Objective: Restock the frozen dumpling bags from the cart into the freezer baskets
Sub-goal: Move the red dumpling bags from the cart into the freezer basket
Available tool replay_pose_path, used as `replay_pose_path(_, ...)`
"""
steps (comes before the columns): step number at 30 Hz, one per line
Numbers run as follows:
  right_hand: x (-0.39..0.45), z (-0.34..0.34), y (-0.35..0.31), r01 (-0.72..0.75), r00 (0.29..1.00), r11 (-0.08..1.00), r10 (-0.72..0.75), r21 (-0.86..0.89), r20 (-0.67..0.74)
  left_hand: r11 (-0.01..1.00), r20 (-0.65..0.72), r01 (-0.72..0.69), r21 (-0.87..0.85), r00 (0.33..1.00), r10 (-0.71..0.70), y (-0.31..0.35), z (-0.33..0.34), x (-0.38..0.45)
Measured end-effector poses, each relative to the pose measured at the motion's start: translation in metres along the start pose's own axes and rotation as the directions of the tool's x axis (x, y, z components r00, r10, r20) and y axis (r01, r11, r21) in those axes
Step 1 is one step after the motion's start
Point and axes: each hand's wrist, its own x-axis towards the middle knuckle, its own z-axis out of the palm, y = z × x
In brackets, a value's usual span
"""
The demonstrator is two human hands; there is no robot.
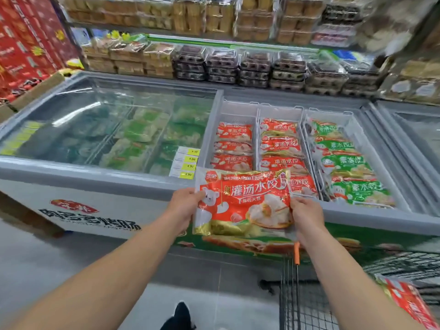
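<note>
I hold a red dumpling bag point(245, 201) flat in front of the freezer's near edge. My left hand point(184, 204) grips its left side and my right hand point(306, 214) pinches its right edge. Just beyond it, the open freezer holds three white baskets: the left basket point(234, 110) and the middle basket point(279, 113) are filled with matching red bags, and the right basket point(328, 115) with green bags. The wire cart point(309, 303) stands at the lower right, with another red bag point(409, 303) lying in it.
The freezer's left half lies under a closed glass lid point(107, 125) with green packs below and yellow price tags point(187, 160) at its edge. Shelves of boxed pastries point(238, 65) rise behind. Red cartons point(26, 44) stack at the far left. My shoe point(179, 315) is on the grey floor.
</note>
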Motion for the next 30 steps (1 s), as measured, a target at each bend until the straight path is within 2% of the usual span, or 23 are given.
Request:
replay_pose_path(4,0.038,0.015,-0.013,-0.051,0.999,0.999,0.051,0.011,0.007,0.999,0.029,0.036,0.030,0.999,-0.036,0.010,0.025,0.048)
replay_pose_path(8,0.086,0.043,-0.035,-0.045,0.998,0.999,0.046,0.018,-0.046,0.996,0.078,0.074,0.043,0.994,-0.077,0.034,0.045,0.113)
replay_pose_path(13,0.143,0.072,-0.054,-0.030,0.995,0.999,0.027,-0.032,-0.096,0.990,0.166,0.109,0.087,0.979,-0.123,0.067,0.063,0.175)
replay_pose_path(17,0.200,0.090,-0.040,-0.042,0.993,0.992,0.028,-0.122,-0.117,0.983,0.231,0.164,0.084,0.956,-0.179,0.080,0.083,0.209)
replay_pose_path(24,0.254,0.133,-0.080,-0.102,0.994,0.979,0.093,-0.176,-0.058,0.962,0.161,0.184,0.201,0.963,-0.217,0.098,0.110,0.276)
replay_pose_path(27,0.290,0.148,-0.091,-0.116,0.992,0.972,0.122,-0.202,0.016,0.946,0.093,0.216,0.242,0.965,-0.244,0.106,0.128,0.307)
replay_pose_path(30,0.323,0.165,-0.100,-0.124,0.975,0.958,0.166,-0.260,0.147,0.923,0.011,0.231,0.308,0.969,-0.247,0.108,0.150,0.339)
